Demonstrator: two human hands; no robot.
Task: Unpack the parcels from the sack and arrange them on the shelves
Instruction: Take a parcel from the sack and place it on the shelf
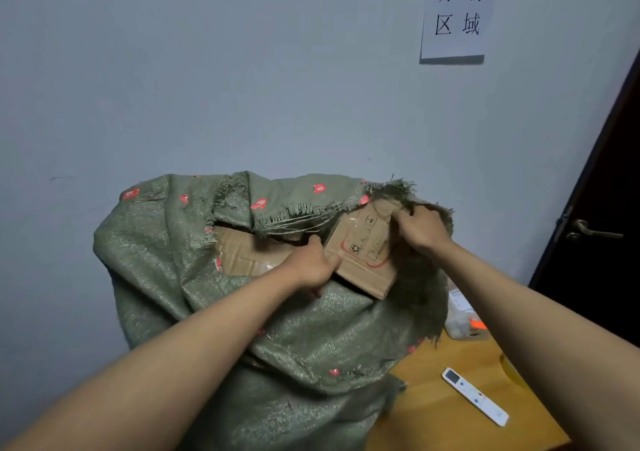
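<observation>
Both hands are in at the mouth of the sack (242, 312), which slumps on the table (450, 374) against the wall. The left hand (313, 265) pinches the near edge of a box (367, 253); the right hand (420, 231) grasps its far upper edge, half under the frayed rim. Stiff cardboard, likely light, with taped faces that could slip, so edges and corners are the hold. A second box (239, 253) lies deeper in.
</observation>
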